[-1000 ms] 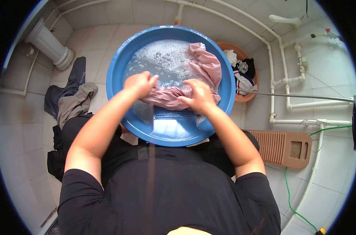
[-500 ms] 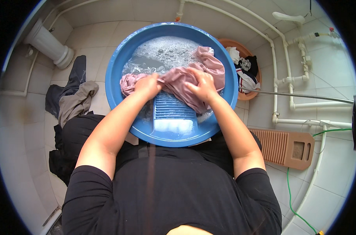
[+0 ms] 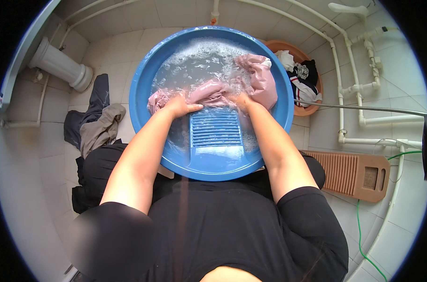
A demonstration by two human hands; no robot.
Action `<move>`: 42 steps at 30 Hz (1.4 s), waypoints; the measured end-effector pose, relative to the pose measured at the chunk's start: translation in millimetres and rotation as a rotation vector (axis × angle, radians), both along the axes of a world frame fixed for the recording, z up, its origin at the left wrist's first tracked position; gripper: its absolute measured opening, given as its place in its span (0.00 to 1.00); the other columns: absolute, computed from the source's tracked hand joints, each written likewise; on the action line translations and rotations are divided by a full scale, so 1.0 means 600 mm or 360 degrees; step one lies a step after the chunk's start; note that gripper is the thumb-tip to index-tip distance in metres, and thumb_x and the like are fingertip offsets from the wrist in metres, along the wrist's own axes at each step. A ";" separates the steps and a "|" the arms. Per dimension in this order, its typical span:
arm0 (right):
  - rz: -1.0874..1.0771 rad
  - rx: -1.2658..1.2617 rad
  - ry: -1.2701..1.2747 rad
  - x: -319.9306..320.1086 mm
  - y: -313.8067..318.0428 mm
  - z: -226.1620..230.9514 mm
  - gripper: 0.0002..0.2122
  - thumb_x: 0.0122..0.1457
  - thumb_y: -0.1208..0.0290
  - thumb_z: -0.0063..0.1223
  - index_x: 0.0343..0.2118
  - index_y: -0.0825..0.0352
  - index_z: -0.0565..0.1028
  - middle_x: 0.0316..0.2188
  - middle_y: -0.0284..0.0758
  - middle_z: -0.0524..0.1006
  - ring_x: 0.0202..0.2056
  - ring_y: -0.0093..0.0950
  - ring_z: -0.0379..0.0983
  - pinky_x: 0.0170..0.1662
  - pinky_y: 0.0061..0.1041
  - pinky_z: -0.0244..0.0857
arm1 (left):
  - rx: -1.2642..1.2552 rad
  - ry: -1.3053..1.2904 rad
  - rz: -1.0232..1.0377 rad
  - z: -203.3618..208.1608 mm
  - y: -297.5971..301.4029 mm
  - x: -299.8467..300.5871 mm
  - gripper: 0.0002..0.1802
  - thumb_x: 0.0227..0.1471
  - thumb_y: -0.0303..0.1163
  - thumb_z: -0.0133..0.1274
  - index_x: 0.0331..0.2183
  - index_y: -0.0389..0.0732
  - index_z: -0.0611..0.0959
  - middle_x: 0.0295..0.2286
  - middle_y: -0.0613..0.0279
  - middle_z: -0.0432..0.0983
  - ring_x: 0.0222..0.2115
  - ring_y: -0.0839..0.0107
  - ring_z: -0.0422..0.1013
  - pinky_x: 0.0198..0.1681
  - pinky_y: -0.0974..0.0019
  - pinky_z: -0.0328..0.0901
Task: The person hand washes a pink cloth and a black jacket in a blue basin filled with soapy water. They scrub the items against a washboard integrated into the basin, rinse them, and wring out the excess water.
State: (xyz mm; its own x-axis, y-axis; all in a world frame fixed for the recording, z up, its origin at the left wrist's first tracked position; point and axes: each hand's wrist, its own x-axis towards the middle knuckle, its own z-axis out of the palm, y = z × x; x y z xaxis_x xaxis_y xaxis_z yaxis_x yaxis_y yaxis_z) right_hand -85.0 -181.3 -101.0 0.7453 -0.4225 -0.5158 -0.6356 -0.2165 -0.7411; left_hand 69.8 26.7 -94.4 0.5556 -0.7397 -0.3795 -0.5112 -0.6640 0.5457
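Observation:
A wet pink garment (image 3: 259, 80) lies bunched across a large blue basin (image 3: 139, 94) of soapy water, partly under the surface. My left hand (image 3: 179, 106) is closed on its left part, thumb stretched out toward the middle. On the right, my right hand (image 3: 244, 101) is sunk in the cloth at the waterline. It grips the garment there, though its fingertips are hidden by cloth and suds. Just below the hands, the basin's built-in ribbed washboard (image 3: 216, 129) slopes toward me, its lower end out of the water.
An orange basin (image 3: 320, 84) with dark and white clothes stands behind on the right. A brown washboard (image 3: 347, 175) lies to my right, near white pipes (image 3: 340, 94) and a green hose (image 3: 360, 230). Grey and dark clothes (image 3: 100, 127) lie on the floor at left, near a white pedestal (image 3: 58, 66).
My hands have lowered the pink garment from over the washboard into the water. The right hand has turned from lying on top to sinking into the cloth. More of the ribs now shows.

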 end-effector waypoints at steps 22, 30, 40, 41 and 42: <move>0.0073 -0.0883 -0.1070 -0.096 0.176 0.100 0.20 0.45 0.63 0.58 0.38 0.67 0.66 0.45 0.44 0.63 0.50 0.44 0.58 0.51 0.37 0.54 | -0.0995 0.0134 -0.0120 0.052 0.012 -0.130 0.23 0.45 0.25 0.48 0.47 0.39 0.71 0.44 0.48 0.65 0.40 0.54 0.68 0.45 0.59 0.63; 0.0686 -0.1268 -0.0575 -0.093 0.170 0.088 0.16 0.48 0.61 0.48 0.36 0.68 0.71 0.37 0.42 0.73 0.43 0.38 0.68 0.47 0.38 0.61 | -0.0569 -0.0728 -0.0495 0.062 0.018 -0.160 0.12 0.42 0.34 0.48 0.31 0.40 0.76 0.32 0.54 0.70 0.34 0.54 0.66 0.38 0.55 0.64; 0.0211 -0.1229 -0.0596 -0.064 0.143 0.053 0.20 0.43 0.54 0.53 0.33 0.67 0.73 0.41 0.41 0.70 0.43 0.40 0.66 0.46 0.38 0.60 | -0.0957 -0.0294 0.0113 0.021 -0.009 -0.127 0.11 0.50 0.33 0.47 0.26 0.34 0.76 0.32 0.48 0.72 0.35 0.51 0.68 0.40 0.58 0.63; 0.0358 -0.1059 -0.0692 -0.080 0.147 0.077 0.19 0.41 0.56 0.55 0.32 0.66 0.72 0.40 0.40 0.71 0.42 0.40 0.67 0.44 0.38 0.62 | -0.0998 -0.0270 0.0028 0.025 0.006 -0.138 0.11 0.49 0.33 0.48 0.24 0.35 0.76 0.31 0.49 0.72 0.34 0.51 0.68 0.39 0.57 0.62; 0.0518 -0.1094 -0.0755 -0.097 0.152 0.092 0.18 0.40 0.57 0.56 0.31 0.65 0.72 0.40 0.39 0.71 0.42 0.40 0.67 0.43 0.38 0.63 | -0.1045 -0.0243 -0.0067 0.040 0.015 -0.152 0.11 0.49 0.33 0.48 0.22 0.36 0.76 0.30 0.51 0.72 0.34 0.52 0.67 0.38 0.56 0.62</move>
